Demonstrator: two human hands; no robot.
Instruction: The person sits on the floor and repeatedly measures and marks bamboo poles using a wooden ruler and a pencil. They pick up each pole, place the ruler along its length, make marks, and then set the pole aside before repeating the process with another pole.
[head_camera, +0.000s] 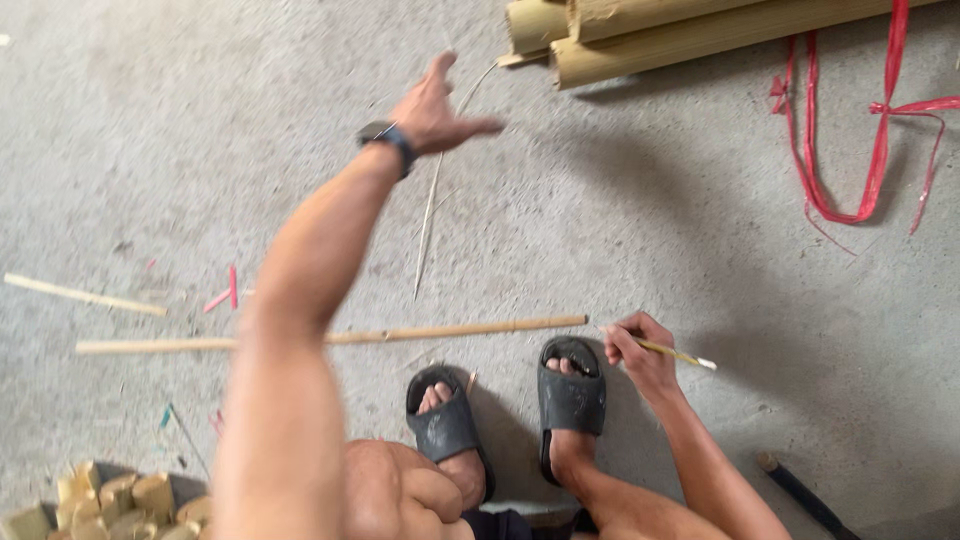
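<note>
Left hand (435, 105), fingers spread, reaches far toward thin curved bamboo sliver (432, 205); right hand (640, 355) pinches short bamboo stick (680, 354).

Probably a bamboo workshop: bamboo poles (640, 35), concrete floor (700, 230).

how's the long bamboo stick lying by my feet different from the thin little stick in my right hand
The long bamboo stick lies flat on the concrete floor, untouched; the thin stick is pinched in the right hand, apparently off the floor. The long stick is much longer and thicker, stretching left past both sandals; the thin stick only pokes a little beyond the hand. The thin stick's tip looks whitish; the long stick's end is plain. Both are pale yellow and straight.
</note>
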